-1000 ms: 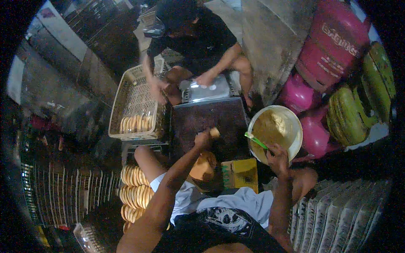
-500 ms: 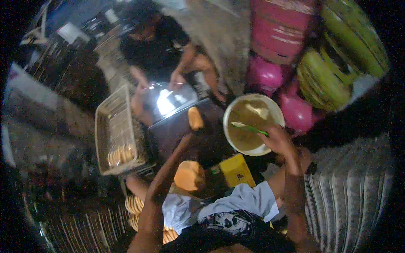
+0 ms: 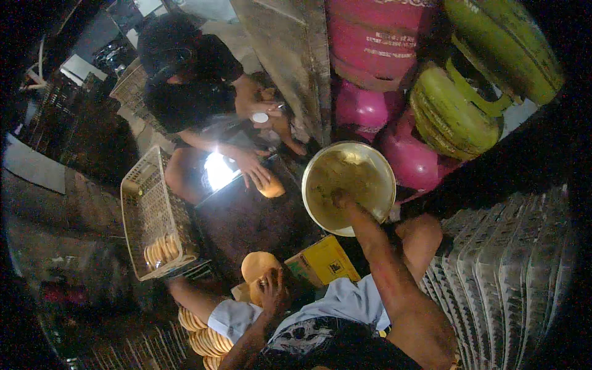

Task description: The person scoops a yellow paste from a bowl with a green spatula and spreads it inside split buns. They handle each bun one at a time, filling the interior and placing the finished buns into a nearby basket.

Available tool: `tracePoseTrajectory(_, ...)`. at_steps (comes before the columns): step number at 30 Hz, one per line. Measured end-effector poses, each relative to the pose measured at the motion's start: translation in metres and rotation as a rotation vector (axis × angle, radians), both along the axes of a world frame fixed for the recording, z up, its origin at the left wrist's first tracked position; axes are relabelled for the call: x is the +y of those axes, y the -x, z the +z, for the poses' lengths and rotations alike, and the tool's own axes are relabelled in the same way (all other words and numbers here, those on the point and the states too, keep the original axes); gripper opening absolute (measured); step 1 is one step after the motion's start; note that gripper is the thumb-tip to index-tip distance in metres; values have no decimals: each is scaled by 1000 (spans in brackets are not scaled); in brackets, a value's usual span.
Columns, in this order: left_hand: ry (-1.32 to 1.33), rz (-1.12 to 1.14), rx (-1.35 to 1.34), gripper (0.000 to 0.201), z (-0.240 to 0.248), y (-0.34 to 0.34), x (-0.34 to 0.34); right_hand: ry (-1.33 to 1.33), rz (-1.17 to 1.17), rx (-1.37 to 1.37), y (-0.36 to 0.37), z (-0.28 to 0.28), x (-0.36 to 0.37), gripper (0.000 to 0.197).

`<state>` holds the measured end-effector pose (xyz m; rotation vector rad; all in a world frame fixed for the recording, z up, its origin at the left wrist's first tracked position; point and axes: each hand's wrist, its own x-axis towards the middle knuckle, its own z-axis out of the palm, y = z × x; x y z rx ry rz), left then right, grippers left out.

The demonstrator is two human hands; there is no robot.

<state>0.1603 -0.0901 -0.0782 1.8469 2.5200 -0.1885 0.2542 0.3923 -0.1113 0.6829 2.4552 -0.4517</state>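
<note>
Tall pink metal gas tanks [image 3: 377,43]: at the top right, next to fat green metal gas tanks [image 3: 453,117].
Grey stacked trays [image 3: 499,277]: at the right, in a long row.
Flat dark brown tabletop [image 3: 246,225]: low, between the two people.
Tan plastic mesh basket [image 3: 151,203]: left of the tabletop, with flat tan buns [image 3: 161,250] inside.
Round cream bowl [image 3: 385,179]: right of the tabletop, with yellow-brown paste.
Yellow box [image 3: 330,260]: near the lap.
Two round tan bread pieces [image 3: 259,265]: touching, by the tabletop's near edge.
Left hand [image 3: 275,295]: curls over the nearer bread; I cannot tell if it grasps it.
Right hand [image 3: 341,198]: inside the bowl; too dark to tell its grip.
Other person's hand [image 3: 250,166]: touches a tan bun [image 3: 271,187] on the far edge.
</note>
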Motion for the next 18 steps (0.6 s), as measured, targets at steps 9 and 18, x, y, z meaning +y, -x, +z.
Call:
tracePoseTrajectory(9,373,-263,-299,52,34,-6,-2,112,53,35,-35,61,30,24)
tracePoseTrajectory(18,191,-44,-864,65,35,67,-4,654,-401,460,-100,223,-57,23)
